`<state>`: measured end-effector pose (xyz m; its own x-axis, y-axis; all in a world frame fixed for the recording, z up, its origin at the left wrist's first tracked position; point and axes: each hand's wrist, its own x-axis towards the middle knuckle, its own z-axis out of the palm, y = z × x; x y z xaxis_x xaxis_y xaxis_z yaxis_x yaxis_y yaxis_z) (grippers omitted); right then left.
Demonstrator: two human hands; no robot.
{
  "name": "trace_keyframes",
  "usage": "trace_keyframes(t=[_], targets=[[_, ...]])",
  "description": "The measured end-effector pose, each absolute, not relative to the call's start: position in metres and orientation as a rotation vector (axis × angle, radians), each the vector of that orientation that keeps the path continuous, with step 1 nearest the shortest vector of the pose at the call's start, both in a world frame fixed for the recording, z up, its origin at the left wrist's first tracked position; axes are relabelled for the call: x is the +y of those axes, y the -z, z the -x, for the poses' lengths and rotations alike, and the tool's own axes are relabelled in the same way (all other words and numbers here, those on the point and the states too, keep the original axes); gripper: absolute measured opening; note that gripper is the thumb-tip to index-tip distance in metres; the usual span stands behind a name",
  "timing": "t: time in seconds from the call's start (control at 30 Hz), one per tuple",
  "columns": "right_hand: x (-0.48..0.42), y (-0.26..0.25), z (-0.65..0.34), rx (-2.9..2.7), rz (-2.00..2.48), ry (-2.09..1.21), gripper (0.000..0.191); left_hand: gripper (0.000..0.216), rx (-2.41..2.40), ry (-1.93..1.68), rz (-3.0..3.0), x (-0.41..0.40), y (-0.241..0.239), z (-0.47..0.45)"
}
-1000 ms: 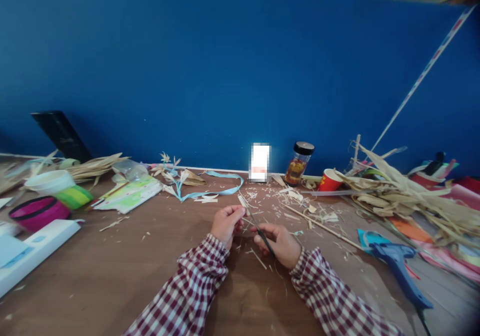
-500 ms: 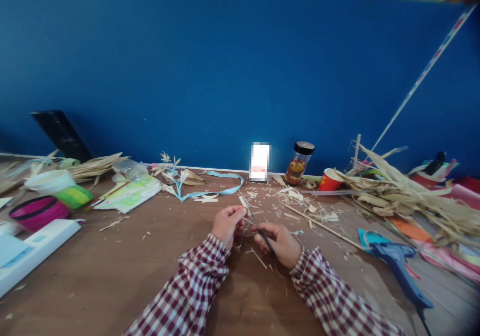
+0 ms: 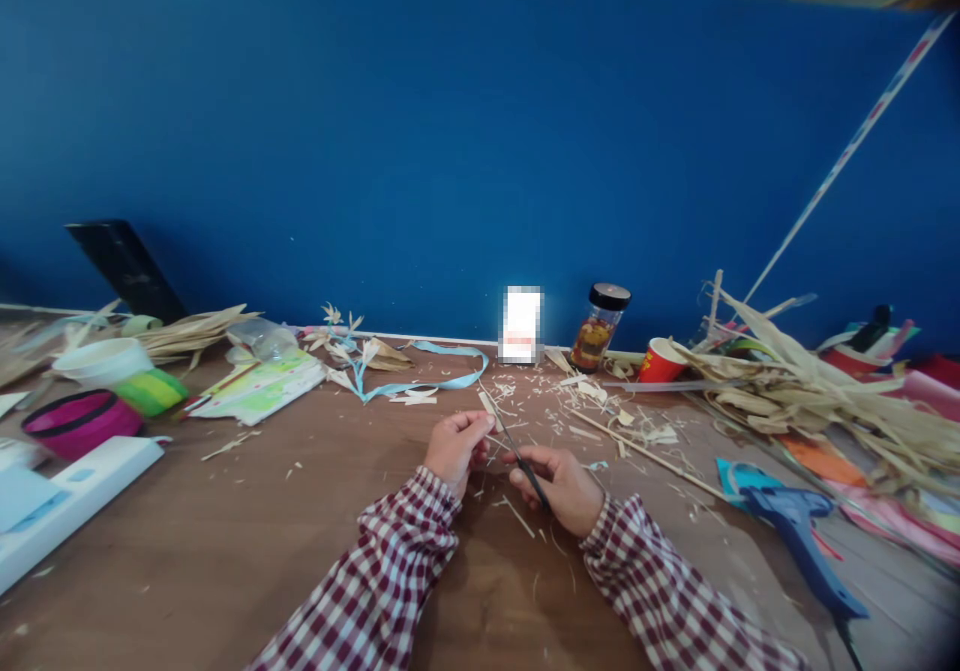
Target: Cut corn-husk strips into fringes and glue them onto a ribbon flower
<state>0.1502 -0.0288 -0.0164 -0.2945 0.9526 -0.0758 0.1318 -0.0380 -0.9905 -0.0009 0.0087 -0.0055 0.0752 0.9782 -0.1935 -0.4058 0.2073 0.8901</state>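
1. I think I am at the snipping step: my scissors [image 3: 531, 479] point up and left at a thin pale strip [image 3: 486, 403], near the middle of the frame, just below center.
2. My left hand [image 3: 452, 448] pinches the strip between thumb and finger. My right hand [image 3: 568, 488] is curled around the dark handles of the scissors.
3. I can't tell if the blades touch the strip, or if they are apart or together.
4. The next move, I'd say, calls for a still left hand and small, slow snips, with the tips kept off my fingers.
5. The strip is small, narrow and cream-colored. It looks flat and dry, and sticks out past my fingertips, up and left. Its edge is too small to see well.
6. Pale scraps [image 3: 589, 389] like it lie on the brown desk [image 3: 300, 521], mostly around the middle of the frame.
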Motion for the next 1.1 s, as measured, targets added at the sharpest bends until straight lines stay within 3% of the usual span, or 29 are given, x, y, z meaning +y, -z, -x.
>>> trace_keyframes(t=[0.33,1.1], targets=[[-0.0289,0.0181,-0.1502,-1.529,1.189,-1.398,0.03,0.029,1.041,-1.199,-0.709,0.0095,0.0006,0.0021],[-0.0298,0.016,-0.1493,-1.506,1.183,-1.417,0.031,0.024,1.006,-1.22,-0.755,0.0086,0.0049,-0.0002]])
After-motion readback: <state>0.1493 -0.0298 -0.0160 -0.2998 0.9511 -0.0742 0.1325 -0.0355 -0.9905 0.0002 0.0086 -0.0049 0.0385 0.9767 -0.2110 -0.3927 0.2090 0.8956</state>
